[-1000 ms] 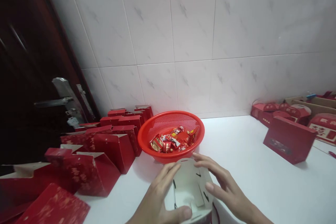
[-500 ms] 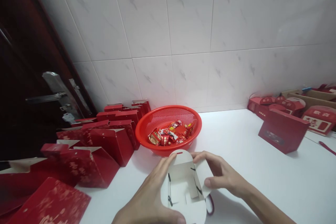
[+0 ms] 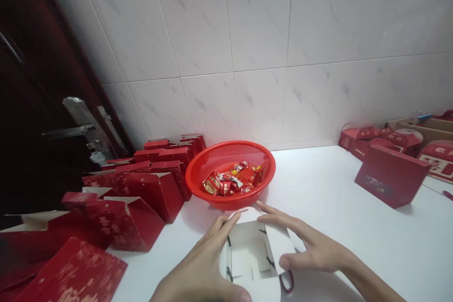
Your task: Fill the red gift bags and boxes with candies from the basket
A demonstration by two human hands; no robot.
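Keep the open paperboard box (image 3: 247, 255) steady from its outer walls, with just enough squeeze to hold its shape; thin board like this probably creases if you press hard at the corners. Ease the right side flap (image 3: 279, 240) along its fold rather than by its tip, and let the far flap (image 3: 249, 215) and near flap (image 3: 264, 290) lie back so the mouth is unobstructed. Mind the dark red loop (image 3: 287, 283) by the near right corner, which could catch under the base.

The box is at the lower middle of your view, on the near side of the red plastic colander (image 3: 193, 184) of wrapped candies (image 3: 226, 184), above the white tabletop (image 3: 318, 188).

Your left hand (image 3: 203, 264) is half open around the box's left side, fingertips by the far flap and thumb over the near one, holding it across its length. Your right hand (image 3: 313, 245) comes in from the right, also half open, fingers extended to the far right corner and thumb against the side flap's outer corner, so it has that flap lightly. How firmly either hand presses, you cannot tell.
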